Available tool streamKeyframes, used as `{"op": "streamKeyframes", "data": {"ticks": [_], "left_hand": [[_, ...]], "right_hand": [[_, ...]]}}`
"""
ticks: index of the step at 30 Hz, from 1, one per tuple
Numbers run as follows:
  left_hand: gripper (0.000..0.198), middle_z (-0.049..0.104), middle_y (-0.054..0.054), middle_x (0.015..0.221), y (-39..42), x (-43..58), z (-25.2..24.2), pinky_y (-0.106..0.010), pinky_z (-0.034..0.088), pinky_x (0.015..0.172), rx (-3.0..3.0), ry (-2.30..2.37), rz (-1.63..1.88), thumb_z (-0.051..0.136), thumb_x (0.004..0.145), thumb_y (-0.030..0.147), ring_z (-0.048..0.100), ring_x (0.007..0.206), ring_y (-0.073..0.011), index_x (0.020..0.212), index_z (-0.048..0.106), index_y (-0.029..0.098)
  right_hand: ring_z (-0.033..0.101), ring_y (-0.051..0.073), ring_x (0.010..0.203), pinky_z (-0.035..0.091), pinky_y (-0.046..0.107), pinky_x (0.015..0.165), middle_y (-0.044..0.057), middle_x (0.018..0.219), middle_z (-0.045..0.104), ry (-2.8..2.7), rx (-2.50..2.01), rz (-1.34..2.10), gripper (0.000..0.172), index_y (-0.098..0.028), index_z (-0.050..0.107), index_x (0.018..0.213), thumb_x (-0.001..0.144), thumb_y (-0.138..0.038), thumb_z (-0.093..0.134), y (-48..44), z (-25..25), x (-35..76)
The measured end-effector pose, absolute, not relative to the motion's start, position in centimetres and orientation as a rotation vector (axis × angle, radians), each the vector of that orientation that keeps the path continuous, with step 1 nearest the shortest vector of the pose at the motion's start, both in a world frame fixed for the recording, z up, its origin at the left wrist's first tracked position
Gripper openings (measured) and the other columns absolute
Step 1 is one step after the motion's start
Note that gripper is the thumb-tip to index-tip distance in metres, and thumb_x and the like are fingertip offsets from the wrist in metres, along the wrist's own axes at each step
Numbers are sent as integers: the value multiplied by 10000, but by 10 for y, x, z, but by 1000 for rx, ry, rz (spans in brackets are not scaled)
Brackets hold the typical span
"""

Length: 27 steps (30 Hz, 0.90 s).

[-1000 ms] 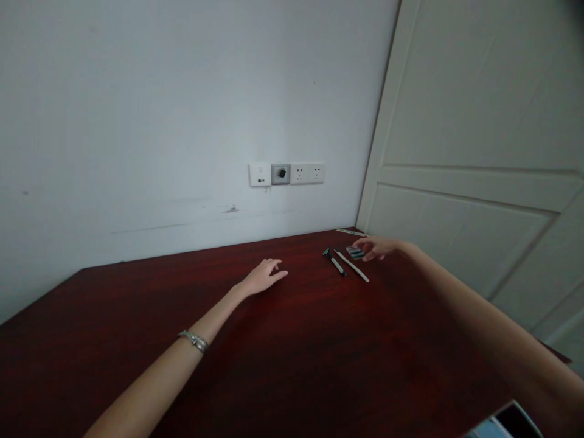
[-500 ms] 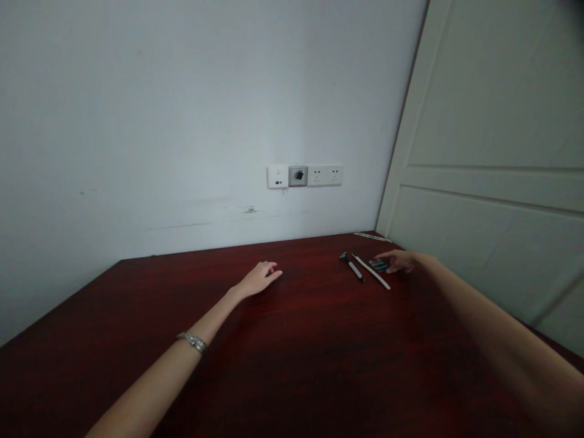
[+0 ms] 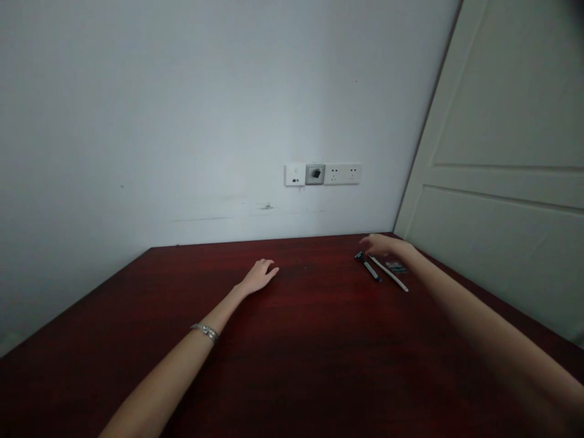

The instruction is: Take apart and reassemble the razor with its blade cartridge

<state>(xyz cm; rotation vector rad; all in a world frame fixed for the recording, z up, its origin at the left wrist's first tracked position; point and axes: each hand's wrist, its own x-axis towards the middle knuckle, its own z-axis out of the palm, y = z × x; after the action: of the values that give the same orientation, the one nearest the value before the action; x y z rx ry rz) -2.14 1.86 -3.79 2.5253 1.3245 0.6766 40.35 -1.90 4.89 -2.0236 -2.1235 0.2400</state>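
While the left hand (image 3: 259, 277) is laid loosely spread on the table (image 3: 292, 359), the right hand (image 3: 376, 244) is held near the far ends of the razor (image 3: 371, 271) and strip (image 3: 390, 275), though its grip cannot be told; beside the strip, a packet (image 3: 396, 267) is seen

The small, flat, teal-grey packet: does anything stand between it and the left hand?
Yes: from the left hand, first a black-and-grey razor, then a slim white stick lie before the packet.
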Motion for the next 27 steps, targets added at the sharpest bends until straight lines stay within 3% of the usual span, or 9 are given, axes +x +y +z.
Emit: {"op": "streamKeyframes", "data": {"ticks": [3, 13, 20, 27], "left_hand": [[503, 532, -155, 1218, 14, -34, -41, -387, 352, 986, 2515, 1422, 657, 370, 878, 483, 475, 1140, -253, 1171, 532, 108], [444, 552, -155, 1208, 7, -54, -52, -365, 355, 991, 2512, 1573, 744, 378, 892, 399, 468, 1161, -248, 1160, 544, 86], [355, 541, -168, 1201, 4, -54, -53, -393, 364, 972, 2636, 1555, 678, 410, 876, 312, 465, 1149, -263, 1113, 566, 99], [360, 529, -177, 1224, 3, -53, -51, -406, 357, 978, 2608, 1562, 675, 406, 871, 308, 452, 1171, -280, 1118, 568, 102]], "right_hand": [[604, 237, 925, 445, 331, 832, 162, 1040, 649, -2340, -1890, 179, 389, -107, 621, 1125, 755, -215, 568, -10, 53, 338], [517, 256, 1105, 386, 343, 919, 157, 1209, 550, -2442, -1521, 45, 466, -153, 518, 1262, 854, -374, 470, -24, 11, 151], [471, 292, 1123, 386, 432, 888, 146, 1240, 524, -2397, -1554, -6, 450, -196, 500, 1258, 891, -427, 381, -38, -27, 113], [428, 269, 1176, 332, 428, 940, 122, 1287, 505, -2350, -1545, -42, 406, -199, 531, 1219, 912, -378, 335, -42, -39, 116]]}}
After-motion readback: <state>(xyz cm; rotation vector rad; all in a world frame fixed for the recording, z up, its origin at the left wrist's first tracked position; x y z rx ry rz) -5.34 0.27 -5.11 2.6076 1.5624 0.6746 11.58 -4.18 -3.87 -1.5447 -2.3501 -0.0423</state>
